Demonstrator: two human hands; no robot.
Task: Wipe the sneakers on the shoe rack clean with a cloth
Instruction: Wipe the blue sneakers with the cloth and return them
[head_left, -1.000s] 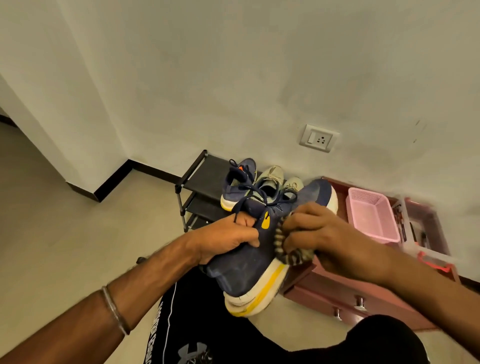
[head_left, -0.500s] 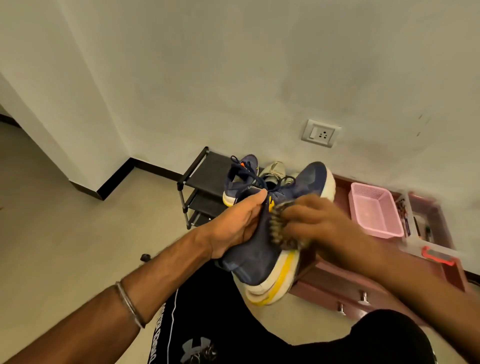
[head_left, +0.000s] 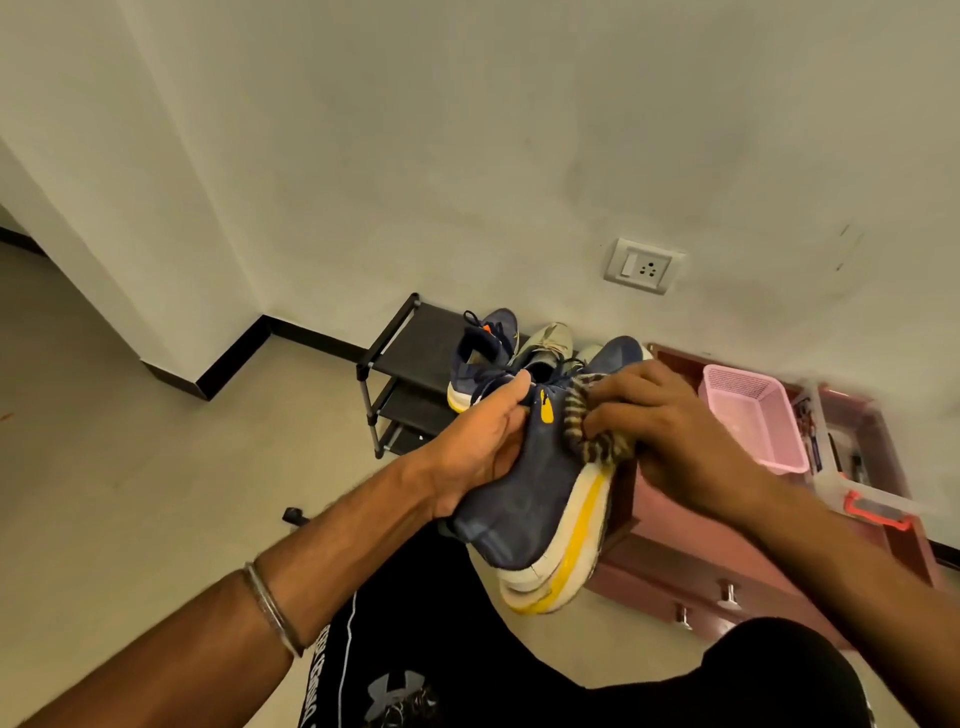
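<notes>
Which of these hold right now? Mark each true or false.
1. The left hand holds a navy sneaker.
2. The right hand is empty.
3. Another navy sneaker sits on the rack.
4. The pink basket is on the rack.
1. True: the left hand grips the navy sneaker.
2. False: the right hand presses a striped cloth against the held sneaker.
3. True: a second navy sneaker stands on the shoe rack.
4. False: the pink basket sits on the reddish cabinet beside the rack.
</notes>
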